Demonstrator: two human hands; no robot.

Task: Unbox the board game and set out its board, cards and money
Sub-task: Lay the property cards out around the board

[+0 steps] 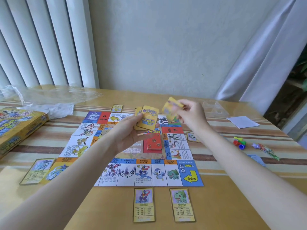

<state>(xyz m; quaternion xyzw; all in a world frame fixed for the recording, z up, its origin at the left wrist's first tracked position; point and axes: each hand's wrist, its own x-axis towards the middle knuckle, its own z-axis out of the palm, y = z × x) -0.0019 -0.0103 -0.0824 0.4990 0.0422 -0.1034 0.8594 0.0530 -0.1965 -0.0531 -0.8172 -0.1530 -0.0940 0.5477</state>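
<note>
Cards in hand: the left hand (132,130) gripped a small fanned stack of yellow-backed cards (147,120) above the far half of the board, fingers curled under it and thumb on top.
Single card: the right hand (189,113) pinched one card (172,107) by its edge between thumb and fingertips, lifted clear of the stack; its face was blurred.
Handling: the cards looked thin, light, glossy and bendable, so likely to slide on one another; an edge pinch seemed the safest hold, and a loose stack could spill.
Board (149,155): a thin printed sheet, lying flat and unfolded on the table (232,205), probably easy to nudge out of place.
Red deck (154,142): stacked on the board's centre, just under the left hand.
Laid cards: two property cards (144,205) sat just beside the near edge, another (37,170) near the left corner, one (192,137) at the right edge and one (117,108) at the far edge.
Money: I could not tell where it was.
Surroundings: the box (15,130) lay at the left, with crumpled plastic wrap (49,100) behind it; coloured pawns (239,142), a white paper (243,122) and a clear tray (214,107) stood well apart on the right.
Obstacles: only the red deck and the forearms crossing the board seemed likely to get in the way.
</note>
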